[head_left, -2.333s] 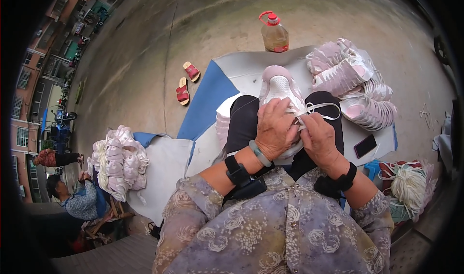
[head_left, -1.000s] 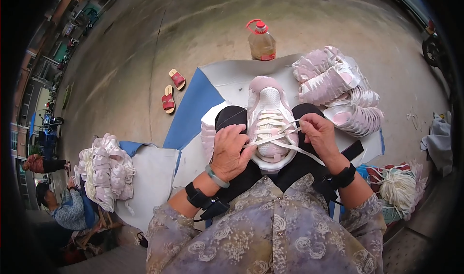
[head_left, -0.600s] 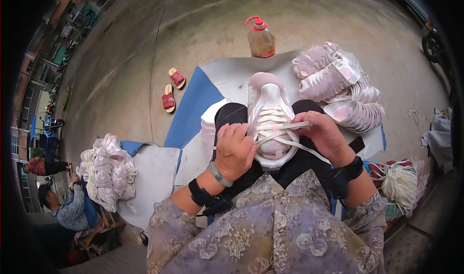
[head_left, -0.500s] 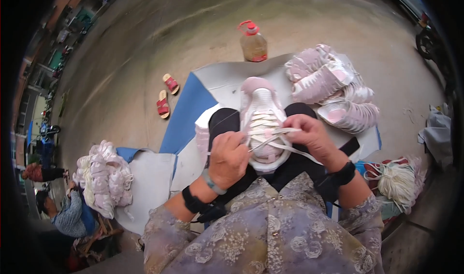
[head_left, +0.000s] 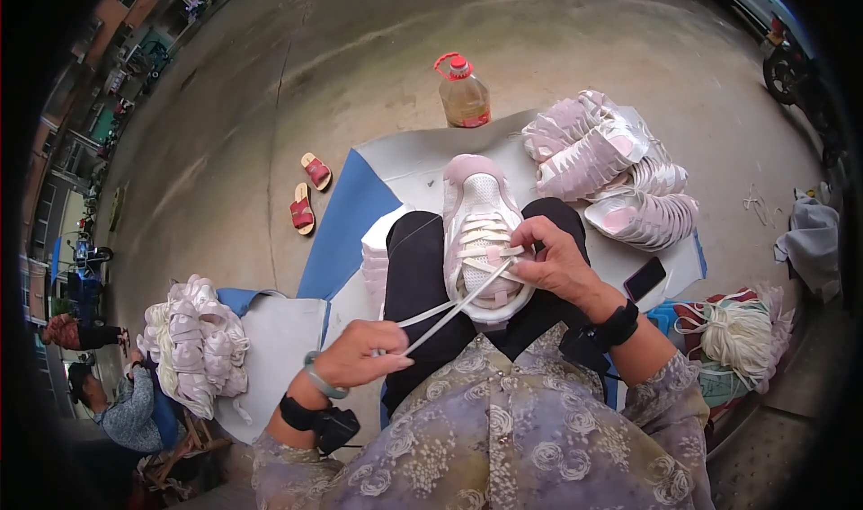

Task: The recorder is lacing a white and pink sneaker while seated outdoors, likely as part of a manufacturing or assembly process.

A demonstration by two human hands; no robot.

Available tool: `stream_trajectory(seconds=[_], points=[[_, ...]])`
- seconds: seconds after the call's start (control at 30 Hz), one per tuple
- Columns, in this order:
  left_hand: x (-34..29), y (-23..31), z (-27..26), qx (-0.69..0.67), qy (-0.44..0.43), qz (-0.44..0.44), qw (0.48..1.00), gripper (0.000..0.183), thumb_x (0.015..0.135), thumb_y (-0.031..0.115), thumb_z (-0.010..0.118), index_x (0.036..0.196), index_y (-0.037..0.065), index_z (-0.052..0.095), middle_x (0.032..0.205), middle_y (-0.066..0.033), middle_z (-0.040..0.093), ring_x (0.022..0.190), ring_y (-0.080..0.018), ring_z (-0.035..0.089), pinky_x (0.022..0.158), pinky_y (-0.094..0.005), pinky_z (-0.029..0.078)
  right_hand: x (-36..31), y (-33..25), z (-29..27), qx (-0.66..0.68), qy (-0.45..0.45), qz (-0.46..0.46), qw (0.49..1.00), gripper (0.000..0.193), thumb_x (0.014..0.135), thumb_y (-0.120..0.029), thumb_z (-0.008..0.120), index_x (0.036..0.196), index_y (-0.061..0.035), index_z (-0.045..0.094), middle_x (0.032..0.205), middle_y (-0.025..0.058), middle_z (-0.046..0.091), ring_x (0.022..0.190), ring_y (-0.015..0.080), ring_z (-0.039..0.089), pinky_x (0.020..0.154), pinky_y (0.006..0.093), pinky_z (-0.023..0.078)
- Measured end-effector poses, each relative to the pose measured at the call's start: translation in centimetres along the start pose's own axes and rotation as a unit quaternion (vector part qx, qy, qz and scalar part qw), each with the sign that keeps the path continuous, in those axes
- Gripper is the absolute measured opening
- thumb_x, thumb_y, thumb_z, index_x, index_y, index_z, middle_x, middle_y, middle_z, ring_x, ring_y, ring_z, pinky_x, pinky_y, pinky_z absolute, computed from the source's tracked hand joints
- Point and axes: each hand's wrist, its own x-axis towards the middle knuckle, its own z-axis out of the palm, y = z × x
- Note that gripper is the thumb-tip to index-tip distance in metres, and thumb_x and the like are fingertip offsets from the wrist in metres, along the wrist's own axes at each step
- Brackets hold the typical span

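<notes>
A pink and white shoe upper [head_left: 483, 191] rests between my knees, its toe pointing away from me. Cream laces cross its eyelet rows. My left hand [head_left: 364, 353], off to the left above my lap, is closed on a white shoelace [head_left: 457, 307] that runs taut across to the shoe. At the shoe's right eyelet edge, my right hand [head_left: 550, 258] pinches the lace with thumb and forefinger. Its other fingers are curled in, and the exact hold is partly hidden.
Stacked pink and white uppers [head_left: 620, 164] lie ahead right; another bundle [head_left: 195, 344] sits left. A phone [head_left: 645, 279] lies beside a hank of laces [head_left: 733, 341]. A red-capped bottle [head_left: 464, 95] and red slippers [head_left: 306, 195] stand beyond the sheet. A person [head_left: 130, 407] sits far left.
My left hand has moved left and toward me, away from the shoe, drawing the lace out straight. My right hand has shifted slightly left onto the shoe's edge.
</notes>
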Motion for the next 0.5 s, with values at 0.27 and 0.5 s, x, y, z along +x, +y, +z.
stream_trajectory(seconds=[0.27, 0.5], points=[[-4.2, -1.1, -1.3, -0.150, -0.018, -0.183, 0.971, 0.018, 0.083, 0.012, 0.063, 0.071, 0.000, 0.058, 0.069, -0.0008, 0.057, 0.063, -0.0080, 0.050, 0.059, -0.0246, 0.041, -0.6, -0.4, 0.3, -0.043, 0.013, -0.001, 0.999, 0.035, 0.065, -0.007, 0.068, 0.098, -0.0037, 0.055, 0.090, 0.0045, 0.049, 0.083, 0.0149, 0.050, 0.070, 0.0260, 0.043], [-1.3, 2.0, -3.6, -0.173, 0.163, -0.199, 0.951, 0.006, 0.085, 0.010, 0.059, 0.084, 0.004, 0.060, 0.067, 0.0030, 0.055, 0.060, -0.0024, 0.050, 0.053, -0.0165, 0.040, -3.6, 1.0, -0.6, -0.024, 0.046, 0.027, 0.998, 0.043, 0.071, -0.012, 0.070, 0.108, -0.0038, 0.050, 0.099, 0.0056, 0.049, 0.088, 0.0125, 0.049, 0.065, 0.0234, 0.045]])
